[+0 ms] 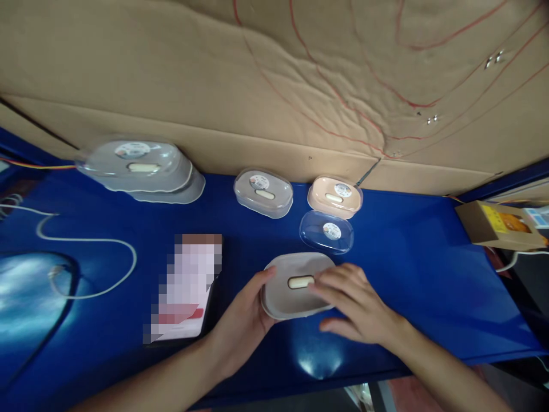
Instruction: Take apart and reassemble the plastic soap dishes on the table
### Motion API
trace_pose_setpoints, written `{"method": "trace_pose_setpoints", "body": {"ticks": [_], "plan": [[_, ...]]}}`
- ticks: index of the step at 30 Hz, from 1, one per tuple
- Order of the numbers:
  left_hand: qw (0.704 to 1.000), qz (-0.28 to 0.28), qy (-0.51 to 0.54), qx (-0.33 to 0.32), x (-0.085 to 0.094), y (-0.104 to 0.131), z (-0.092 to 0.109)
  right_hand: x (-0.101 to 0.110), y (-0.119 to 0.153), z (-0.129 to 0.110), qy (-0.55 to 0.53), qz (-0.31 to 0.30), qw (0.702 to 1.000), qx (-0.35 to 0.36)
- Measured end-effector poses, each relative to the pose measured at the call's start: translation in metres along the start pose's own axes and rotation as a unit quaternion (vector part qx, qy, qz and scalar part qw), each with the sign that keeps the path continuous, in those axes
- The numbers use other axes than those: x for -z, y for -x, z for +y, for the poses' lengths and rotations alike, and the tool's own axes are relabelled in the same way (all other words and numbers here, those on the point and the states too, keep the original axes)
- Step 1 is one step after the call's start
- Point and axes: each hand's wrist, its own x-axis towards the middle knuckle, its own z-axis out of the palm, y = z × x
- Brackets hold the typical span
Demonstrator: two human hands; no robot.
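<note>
A grey oval plastic box (278,294) with a cream bar-shaped piece (301,282) in its middle is held low over the blue table. My left hand (246,320) grips its left side, thumb on the rim and the other fingers underneath. Over the right end of the box lies my right hand (354,306), fingers stretched out and thumb apart, with fingertips near the cream piece. Whether they touch it I cannot tell. Just beyond the box, a clear lid (315,233) with a round white label rests on the table.
Behind stand a pink lidded box (319,197), a grey lidded box (274,200) and, at left, stacked grey boxes (171,166). A phone (186,292) with a blurred screen lies left of my left hand. A white cable (98,239) loops farther left; a cardboard box (476,223) sits at right.
</note>
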Motion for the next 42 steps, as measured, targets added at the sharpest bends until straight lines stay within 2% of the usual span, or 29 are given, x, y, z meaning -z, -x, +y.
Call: {"method": "trace_pose_setpoints", "body": {"ticks": [4,6,10,13,16,18,22,24,29,35,38,42], "plan": [[0.999,0.038,-0.025,-0.005,-0.002,0.003,0.003,0.0,0.005,0.032,0.072,-0.02,0.982,-0.176],[0.998,0.043,-0.034,0.003,-0.001,0.003,0.003,-0.001,0.007,0.046,0.104,-0.04,0.968,-0.227],[0.998,0.034,-0.051,0.023,0.002,0.002,-0.002,-0.004,0.008,0.057,0.082,-0.031,0.966,-0.244],[0.998,0.026,-0.052,0.025,0.003,0.0,-0.003,-0.002,0.007,0.053,0.018,0.038,0.968,-0.249],[0.999,0.018,-0.04,0.016,0.003,-0.001,0.0,0.003,0.007,0.041,-0.071,0.091,0.956,-0.272],[0.999,0.011,-0.032,0.008,0.002,-0.003,0.003,0.005,0.006,0.031,-0.113,0.088,0.955,-0.261],[1.0,-0.007,-0.014,-0.015,0.003,-0.006,0.008,0.005,0.004,0.011,-0.118,0.037,0.983,-0.135],[1.0,-0.026,-0.008,-0.015,0.003,-0.007,0.008,0.003,0.003,0.005,-0.1,0.021,0.99,-0.097],[0.999,-0.048,-0.022,-0.007,0.004,-0.006,0.007,-0.002,0.002,0.005,-0.088,-0.001,0.993,-0.082],[0.997,-0.039,-0.052,-0.033,0.008,-0.008,0.005,-0.003,0.003,0.005,-0.091,-0.014,0.991,-0.094],[0.996,-0.042,-0.063,-0.047,0.009,-0.008,0.004,-0.004,0.003,0.005,-0.106,-0.006,0.989,-0.106],[0.996,-0.06,-0.05,-0.044,0.008,-0.007,0.003,-0.005,0.005,0.007,-0.11,0.023,0.99,-0.084]]}}
